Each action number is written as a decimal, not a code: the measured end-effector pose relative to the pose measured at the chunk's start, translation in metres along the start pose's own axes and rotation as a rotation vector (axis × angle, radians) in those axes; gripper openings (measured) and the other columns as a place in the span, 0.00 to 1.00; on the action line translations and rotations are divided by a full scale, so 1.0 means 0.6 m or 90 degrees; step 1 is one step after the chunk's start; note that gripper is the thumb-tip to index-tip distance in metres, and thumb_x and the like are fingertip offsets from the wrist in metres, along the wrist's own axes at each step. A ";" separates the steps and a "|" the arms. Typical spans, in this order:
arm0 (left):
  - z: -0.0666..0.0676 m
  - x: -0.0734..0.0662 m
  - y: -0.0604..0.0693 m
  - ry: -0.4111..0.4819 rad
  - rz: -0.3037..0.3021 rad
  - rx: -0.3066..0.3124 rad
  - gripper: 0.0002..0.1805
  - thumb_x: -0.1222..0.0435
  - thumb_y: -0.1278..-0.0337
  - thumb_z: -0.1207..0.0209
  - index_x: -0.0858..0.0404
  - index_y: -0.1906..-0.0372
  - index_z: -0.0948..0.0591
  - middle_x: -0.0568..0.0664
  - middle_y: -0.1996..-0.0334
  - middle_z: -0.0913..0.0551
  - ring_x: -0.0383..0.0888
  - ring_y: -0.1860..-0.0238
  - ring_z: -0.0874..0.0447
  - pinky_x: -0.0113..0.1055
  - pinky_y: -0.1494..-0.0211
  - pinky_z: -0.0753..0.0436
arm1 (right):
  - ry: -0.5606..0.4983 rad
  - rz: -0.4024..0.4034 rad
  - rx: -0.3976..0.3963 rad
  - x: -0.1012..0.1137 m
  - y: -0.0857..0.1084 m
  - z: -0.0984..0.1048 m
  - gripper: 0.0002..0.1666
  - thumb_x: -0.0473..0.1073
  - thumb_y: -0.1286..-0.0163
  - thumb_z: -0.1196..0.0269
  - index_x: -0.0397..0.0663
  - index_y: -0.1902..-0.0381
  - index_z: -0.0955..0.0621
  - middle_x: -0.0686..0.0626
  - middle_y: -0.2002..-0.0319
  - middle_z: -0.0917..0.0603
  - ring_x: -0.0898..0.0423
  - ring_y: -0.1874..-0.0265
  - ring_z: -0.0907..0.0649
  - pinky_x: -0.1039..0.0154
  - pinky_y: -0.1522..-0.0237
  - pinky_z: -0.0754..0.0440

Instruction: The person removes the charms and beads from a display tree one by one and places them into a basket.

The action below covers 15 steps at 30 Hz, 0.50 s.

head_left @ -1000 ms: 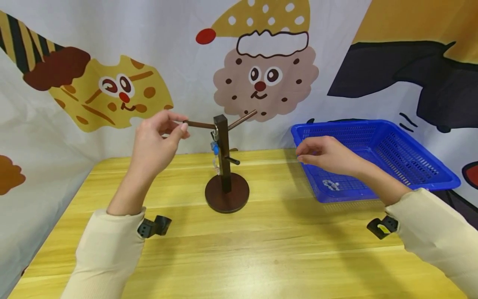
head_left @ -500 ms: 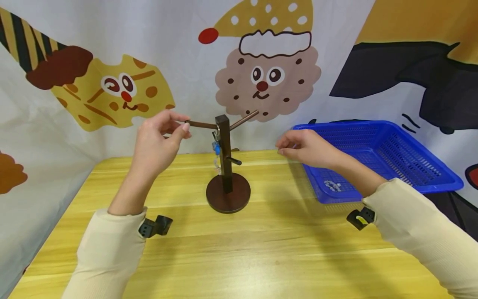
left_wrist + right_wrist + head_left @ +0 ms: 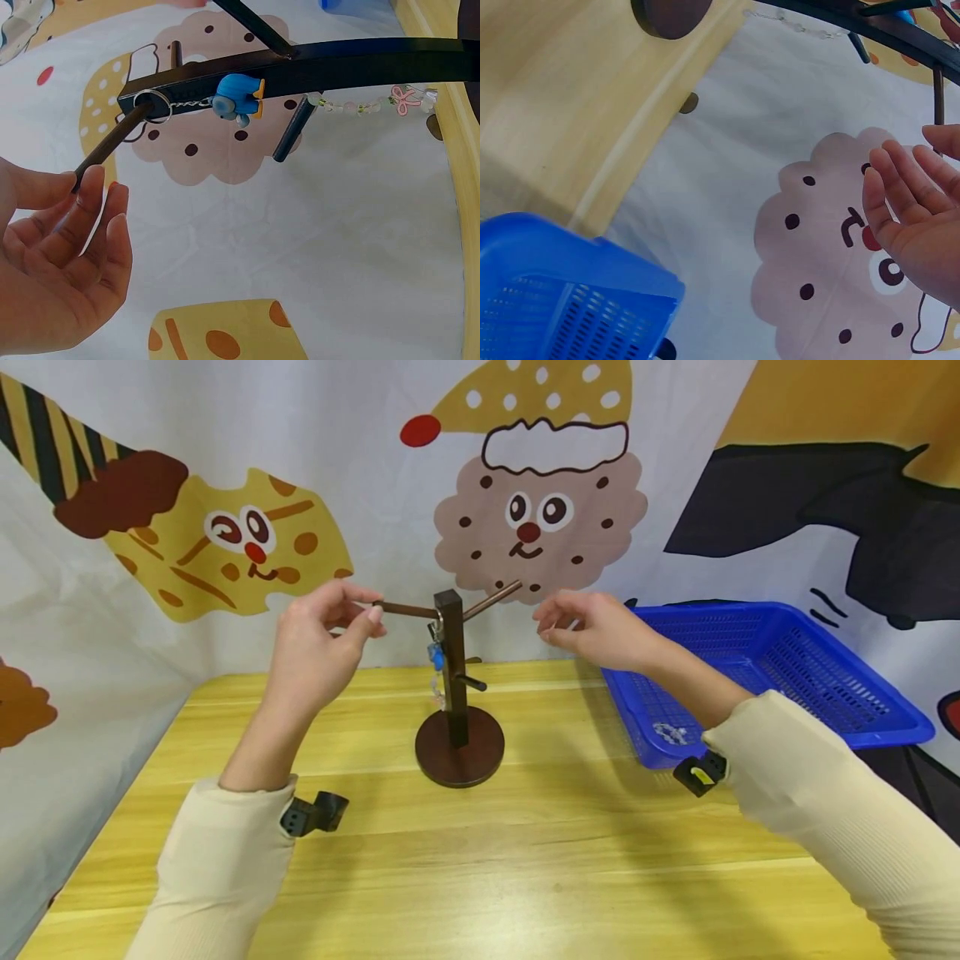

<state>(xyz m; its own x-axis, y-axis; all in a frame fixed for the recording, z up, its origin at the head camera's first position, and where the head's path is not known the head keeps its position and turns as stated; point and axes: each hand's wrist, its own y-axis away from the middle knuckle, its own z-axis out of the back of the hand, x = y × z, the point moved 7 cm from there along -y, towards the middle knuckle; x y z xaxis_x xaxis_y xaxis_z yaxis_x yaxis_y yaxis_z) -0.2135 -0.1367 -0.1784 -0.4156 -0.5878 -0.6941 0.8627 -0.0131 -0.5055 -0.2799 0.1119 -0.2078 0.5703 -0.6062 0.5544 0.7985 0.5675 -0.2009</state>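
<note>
A dark wooden stand (image 3: 455, 693) with several pegs rises from a round base on the table. My left hand (image 3: 318, 647) pinches the tip of its upper left peg (image 3: 112, 142) between thumb and fingers. A keychain with a blue figure (image 3: 238, 94) hangs by its ring on that peg, close to the post. On a lower peg hangs a beaded bracelet (image 3: 360, 106) with a pink bow. My right hand (image 3: 596, 631) is raised to the right of the upper right peg (image 3: 492, 599), fingers loosely bent, with nothing visible in them; in the head view it is apart from that peg.
A blue plastic basket (image 3: 637, 727) stands at the right, partly behind my right forearm. Inside it lies a clear beaded bracelet (image 3: 670, 732). A cartoon-printed cloth (image 3: 390, 485) hangs behind the wooden table (image 3: 480, 860).
My right hand has moved left and upward, from over the basket toward the upper right peg. My left hand keeps its pinch on the left peg. The view has shifted slightly.
</note>
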 end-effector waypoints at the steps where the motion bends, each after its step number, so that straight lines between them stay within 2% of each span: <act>1: 0.000 0.000 0.000 0.000 0.000 -0.001 0.09 0.66 0.38 0.46 0.67 0.60 0.20 0.56 0.74 0.18 0.42 0.71 0.22 0.31 0.78 0.34 | 0.001 0.002 -0.005 0.003 -0.003 0.002 0.10 0.33 0.36 0.44 0.39 0.56 0.23 0.46 0.65 0.19 0.53 0.66 0.21 0.59 0.66 0.25; 6: 0.000 0.000 0.000 0.003 -0.003 -0.003 0.09 0.66 0.38 0.46 0.67 0.60 0.20 0.56 0.74 0.18 0.42 0.71 0.21 0.30 0.78 0.34 | -0.005 0.012 -0.036 0.017 -0.018 0.012 0.14 0.33 0.37 0.42 0.39 0.53 0.24 0.44 0.60 0.20 0.53 0.64 0.22 0.58 0.65 0.25; 11: 0.000 0.001 0.000 0.003 0.000 -0.003 0.09 0.66 0.39 0.46 0.67 0.60 0.20 0.56 0.74 0.17 0.42 0.71 0.21 0.30 0.78 0.34 | -0.007 0.001 -0.042 0.026 -0.029 0.016 0.17 0.35 0.36 0.42 0.40 0.49 0.27 0.45 0.56 0.23 0.52 0.60 0.23 0.55 0.58 0.26; 15: 0.000 0.002 0.000 0.004 0.004 0.000 0.09 0.65 0.38 0.46 0.66 0.60 0.20 0.56 0.74 0.17 0.42 0.71 0.22 0.31 0.77 0.34 | 0.003 -0.006 -0.045 0.027 -0.034 0.019 0.19 0.35 0.36 0.42 0.41 0.46 0.27 0.44 0.55 0.23 0.50 0.58 0.23 0.54 0.58 0.27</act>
<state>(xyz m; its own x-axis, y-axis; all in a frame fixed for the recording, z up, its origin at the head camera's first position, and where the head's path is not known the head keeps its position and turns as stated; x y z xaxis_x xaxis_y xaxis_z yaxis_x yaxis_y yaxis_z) -0.2143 -0.1372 -0.1794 -0.4120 -0.5830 -0.7003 0.8651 -0.0088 -0.5015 -0.2894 0.0967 -0.1855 0.5639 -0.6142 0.5520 0.8151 0.5213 -0.2525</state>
